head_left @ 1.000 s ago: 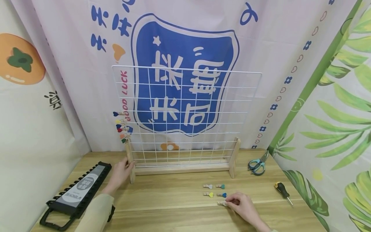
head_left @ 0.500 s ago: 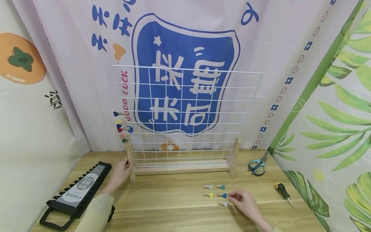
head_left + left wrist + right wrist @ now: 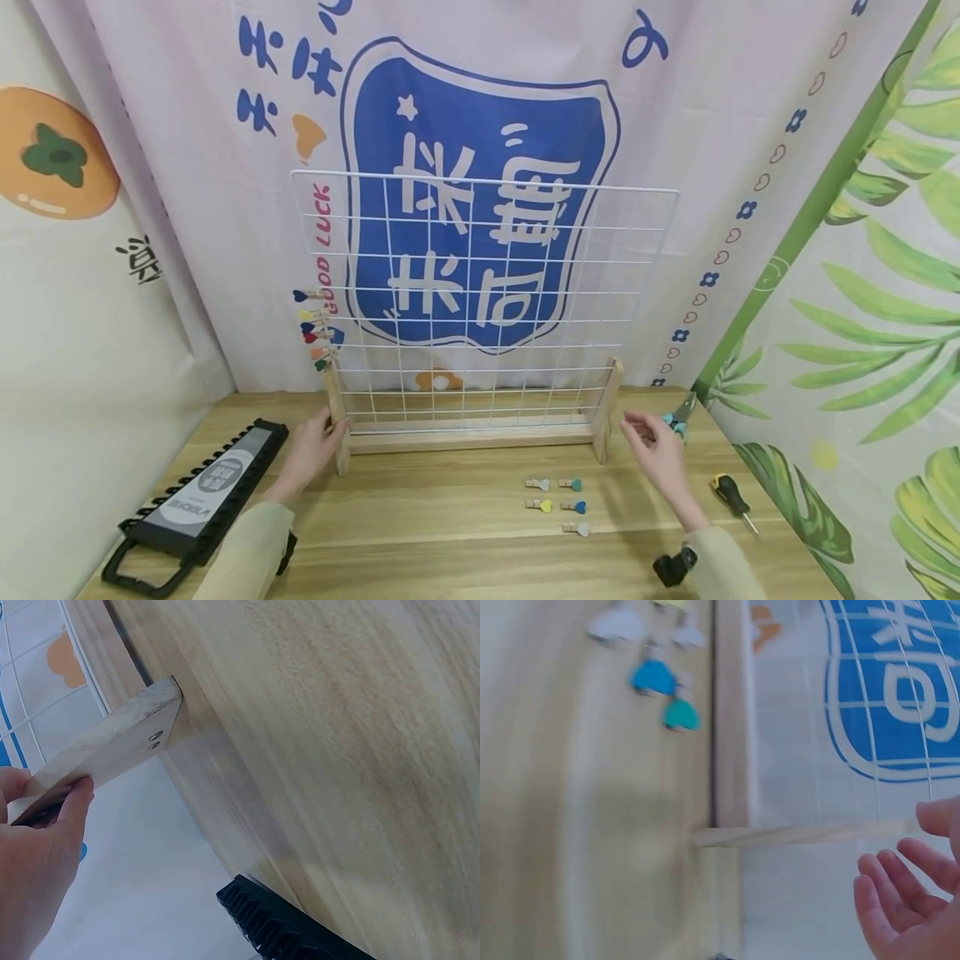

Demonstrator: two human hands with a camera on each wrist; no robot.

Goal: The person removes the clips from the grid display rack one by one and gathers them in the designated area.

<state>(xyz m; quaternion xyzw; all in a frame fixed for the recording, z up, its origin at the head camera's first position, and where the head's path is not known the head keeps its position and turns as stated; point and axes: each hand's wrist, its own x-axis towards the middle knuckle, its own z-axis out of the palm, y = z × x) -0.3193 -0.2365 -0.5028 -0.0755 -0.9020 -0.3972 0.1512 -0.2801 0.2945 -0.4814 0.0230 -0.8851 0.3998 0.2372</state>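
Note:
A white wire grid [image 3: 480,283] stands upright in a wooden base [image 3: 472,435] at the back of the table. My left hand [image 3: 313,448] grips the base's left wooden foot [image 3: 105,746], fingers curled round it. My right hand [image 3: 651,440] hovers open beside the right wooden foot [image 3: 606,408], fingers relaxed and holding nothing [image 3: 900,896]. Several small wooden pegs with coloured hearts [image 3: 557,502] lie on the table in front of the base. Several more pegs [image 3: 315,329] are clipped along the grid's left edge.
Teal-handled scissors [image 3: 669,423] lie just behind my right hand. A black and yellow screwdriver [image 3: 731,496] lies at the right. A black tool holder [image 3: 201,500] sits at the left. Printed curtains hang close behind and on both sides.
My right hand has left the pegs on the table and risen back and to the right, up to the base's right foot. The left hand has kept its hold.

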